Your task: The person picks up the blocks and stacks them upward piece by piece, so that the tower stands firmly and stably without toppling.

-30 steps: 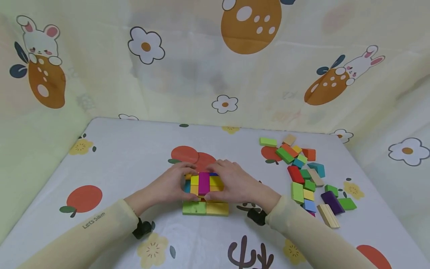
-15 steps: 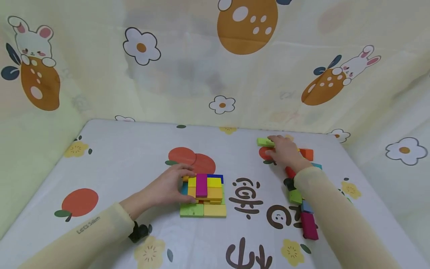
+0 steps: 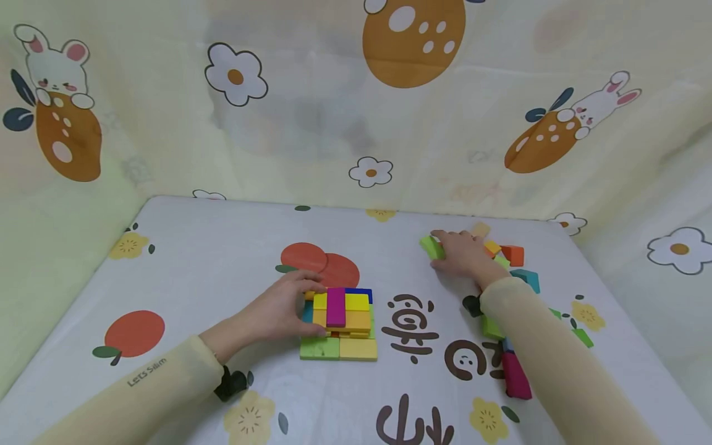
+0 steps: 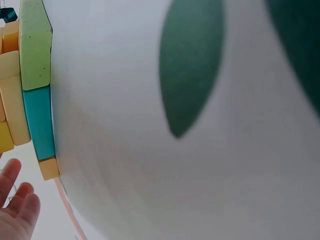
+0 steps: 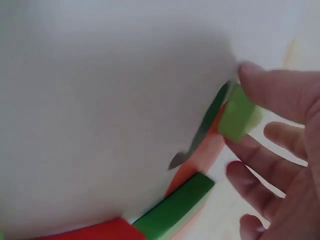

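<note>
The tabletop (image 3: 222, 259) wears a white cloth printed with orange fruit, yellow flowers and dark brown cactus and lettering. Around it, the pale yellow backdrop (image 3: 311, 123) shows white rabbits, white flowers with orange centres and orange-brown spotted ovals.

The stacked blocks (image 3: 340, 321) carry a magenta bar on top, flanked by yellow, with a blue edge at 1 o'clock, teal at 9 o'clock, and lime green and yellow along 6 o'clock.

The light green block (image 3: 431, 246) sits in the right hand (image 3: 464, 258). At 3 o'clock of it, the loose pile (image 3: 514, 272) mixes orange, teal, green, yellow and magenta pieces.

Both sleeves (image 3: 150, 383) are cream.
</note>
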Demonstrator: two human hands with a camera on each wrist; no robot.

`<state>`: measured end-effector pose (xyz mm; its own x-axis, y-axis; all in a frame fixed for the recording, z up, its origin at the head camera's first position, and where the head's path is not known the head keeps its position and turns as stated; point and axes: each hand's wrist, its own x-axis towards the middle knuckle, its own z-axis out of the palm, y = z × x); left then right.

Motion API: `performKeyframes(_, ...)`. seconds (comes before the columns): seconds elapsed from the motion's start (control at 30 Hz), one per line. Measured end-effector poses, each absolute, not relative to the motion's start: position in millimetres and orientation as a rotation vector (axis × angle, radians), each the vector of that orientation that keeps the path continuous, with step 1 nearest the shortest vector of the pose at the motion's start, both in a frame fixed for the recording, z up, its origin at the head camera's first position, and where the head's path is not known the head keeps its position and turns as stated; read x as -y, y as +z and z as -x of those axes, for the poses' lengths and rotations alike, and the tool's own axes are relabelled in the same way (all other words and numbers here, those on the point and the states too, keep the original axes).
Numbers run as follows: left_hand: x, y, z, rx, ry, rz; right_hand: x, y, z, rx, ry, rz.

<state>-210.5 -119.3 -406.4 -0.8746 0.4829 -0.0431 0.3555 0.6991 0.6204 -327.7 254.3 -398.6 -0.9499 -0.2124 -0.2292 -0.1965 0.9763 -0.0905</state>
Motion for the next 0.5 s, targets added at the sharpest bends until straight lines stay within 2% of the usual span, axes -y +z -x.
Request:
performKeyframes(0.2,119.8,-406.5,210.3,-2.702,0.933,-0.675,-248.4,-396.6,323.7,-2.767,-0.219,0.349)
performKeyframes(0.5,120.3,-405.8,210.3,-2.698,0.935,-0.674,-255.1,-397.2,323.6,-2.789,-0.319,0.245)
